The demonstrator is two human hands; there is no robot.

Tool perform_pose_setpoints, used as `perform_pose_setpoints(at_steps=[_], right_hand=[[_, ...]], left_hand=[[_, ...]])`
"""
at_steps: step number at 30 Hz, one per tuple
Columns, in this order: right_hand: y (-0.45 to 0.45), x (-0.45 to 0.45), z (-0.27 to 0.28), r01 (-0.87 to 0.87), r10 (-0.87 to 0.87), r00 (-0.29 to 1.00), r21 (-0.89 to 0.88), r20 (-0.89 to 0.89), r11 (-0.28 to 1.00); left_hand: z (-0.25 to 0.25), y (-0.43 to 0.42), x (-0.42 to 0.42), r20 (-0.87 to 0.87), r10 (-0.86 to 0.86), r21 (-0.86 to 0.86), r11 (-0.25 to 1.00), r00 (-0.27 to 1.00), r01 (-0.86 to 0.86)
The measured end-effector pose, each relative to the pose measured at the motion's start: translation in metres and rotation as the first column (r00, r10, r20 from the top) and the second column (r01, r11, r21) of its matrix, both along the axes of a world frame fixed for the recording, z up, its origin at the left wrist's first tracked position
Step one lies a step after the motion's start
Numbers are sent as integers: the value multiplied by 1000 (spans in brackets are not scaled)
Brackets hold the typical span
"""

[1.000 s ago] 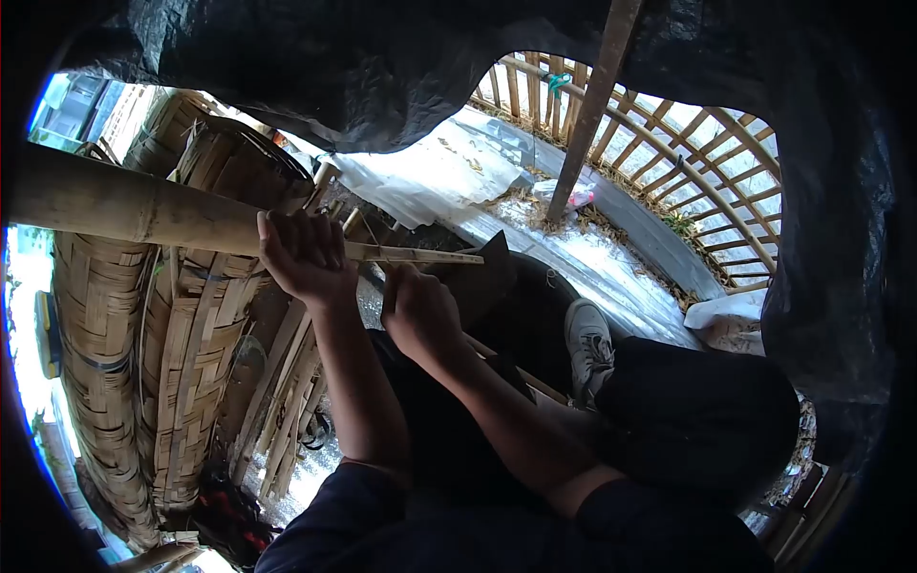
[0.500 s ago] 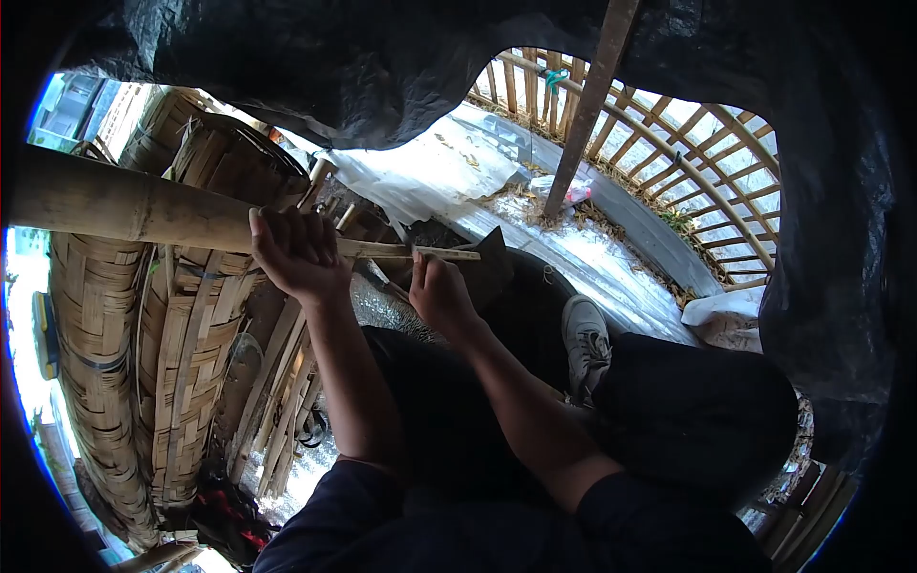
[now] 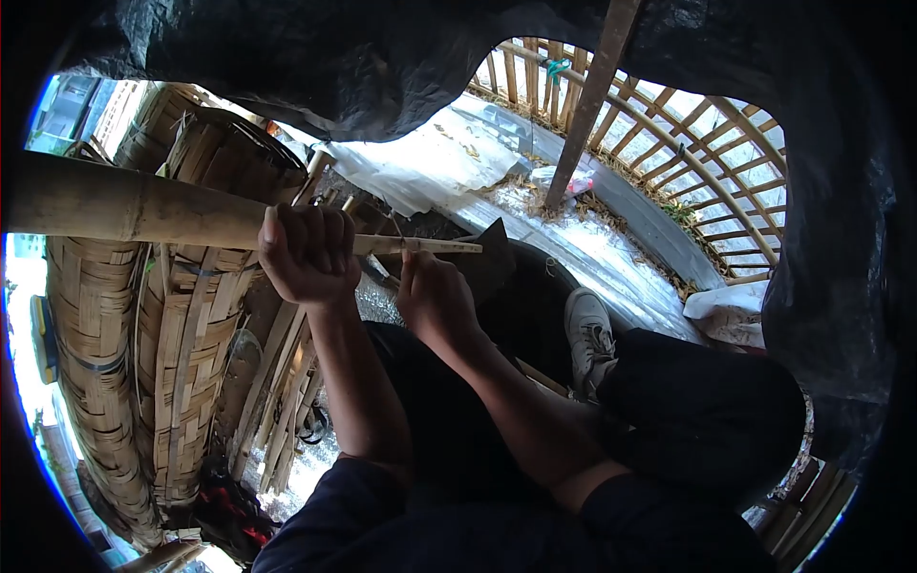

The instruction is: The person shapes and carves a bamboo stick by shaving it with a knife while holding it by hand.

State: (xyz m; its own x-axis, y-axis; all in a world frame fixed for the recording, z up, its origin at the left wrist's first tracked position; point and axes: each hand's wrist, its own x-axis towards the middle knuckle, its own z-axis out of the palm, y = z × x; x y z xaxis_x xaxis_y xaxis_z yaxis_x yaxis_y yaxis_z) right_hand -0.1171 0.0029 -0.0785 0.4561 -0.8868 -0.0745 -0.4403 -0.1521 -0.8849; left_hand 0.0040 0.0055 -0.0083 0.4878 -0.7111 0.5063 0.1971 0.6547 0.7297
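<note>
A thick bamboo pole (image 3: 134,205) reaches in from the left edge and narrows to a pale split end (image 3: 435,245) near the centre. My left hand (image 3: 310,256) is wrapped round the pole where it thins. To the right of it, my right hand (image 3: 435,294) is closed just below the split end, on what looks like a thin blade, mostly hidden by the fingers. A dark pointed flat piece (image 3: 492,263) stands behind the tip of the bamboo.
Tall woven bamboo rolls (image 3: 95,363) stand at the left, with split sticks (image 3: 287,411) beside them. A wooden post (image 3: 592,110) rises before a curved bamboo fence (image 3: 707,172). Dark plastic sheeting (image 3: 382,67) hangs above. My shoe (image 3: 590,334) rests right of centre.
My right hand moved right along the bamboo, then slightly back left and down. My left hand keeps its hold, with only a small shift.
</note>
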Motion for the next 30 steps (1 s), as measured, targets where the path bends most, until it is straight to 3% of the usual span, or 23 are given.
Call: perform_pose_setpoints(at_steps=[3, 5, 7, 10, 12, 14, 15, 18, 20, 22, 25, 26, 27, 30], right_hand=[[-7, 3, -35, -8, 7, 999, 25, 33, 1000], [-9, 6, -39, -12, 12, 997, 1, 79, 1000], [-6, 7, -13, -117, 120, 987, 33, -110, 993], [6, 8, 15, -79, 79, 996, 10, -34, 997], [1, 3, -9, -69, 69, 998, 7, -11, 998], [-10, -1, -56, -29, 16, 989, -83, -148, 996], [-17, -5, -62, -64, 74, 982, 62, -172, 996], [-11, -8, 0, -95, 92, 992, -28, -88, 995], [-7, -5, 10, -99, 97, 994, -41, -44, 994], [-18, -5, 2, -63, 74, 990, 93, -118, 994], [-27, -12, -80, -35, 46, 981, 62, -187, 997], [-30, -12, -93, -47, 63, 978, 87, -200, 995], [-32, -11, -94, -48, 64, 979, 86, -195, 995], [-31, -8, -80, -33, 81, 965, 192, -249, 981]], left_hand=[[1, -2, 2, 9, 27, -1, 1000, 1000, -27], [1, 3, 13, -77, 98, 6, 995, 992, -98], [-3, 10, 23, -95, 56, -32, 998, 994, -59], [-3, 6, 22, -61, -42, -87, 996, 997, 36], [-3, 9, 19, -20, -93, -95, 991, 995, 91], [-3, 7, 19, -9, -104, -117, 988, 995, 103], [-2, 7, 16, -9, -106, -127, 986, 994, 104], [1, -1, 9, -20, -60, -103, 993, 998, 58], [5, -2, 0, 32, -177, -81, 980, 984, 179], [3, -3, 0, 18, -217, -117, 969, 976, 218], [0, -3, 4, 70, -203, -119, 970, 977, 210], [-2, -3, 5, 0, -140, -111, 984, 990, 139], [-1, -3, 6, -69, -71, -95, 993, 995, 64], [1, -4, 2, -55, -36, -29, 999, 998, 34]])
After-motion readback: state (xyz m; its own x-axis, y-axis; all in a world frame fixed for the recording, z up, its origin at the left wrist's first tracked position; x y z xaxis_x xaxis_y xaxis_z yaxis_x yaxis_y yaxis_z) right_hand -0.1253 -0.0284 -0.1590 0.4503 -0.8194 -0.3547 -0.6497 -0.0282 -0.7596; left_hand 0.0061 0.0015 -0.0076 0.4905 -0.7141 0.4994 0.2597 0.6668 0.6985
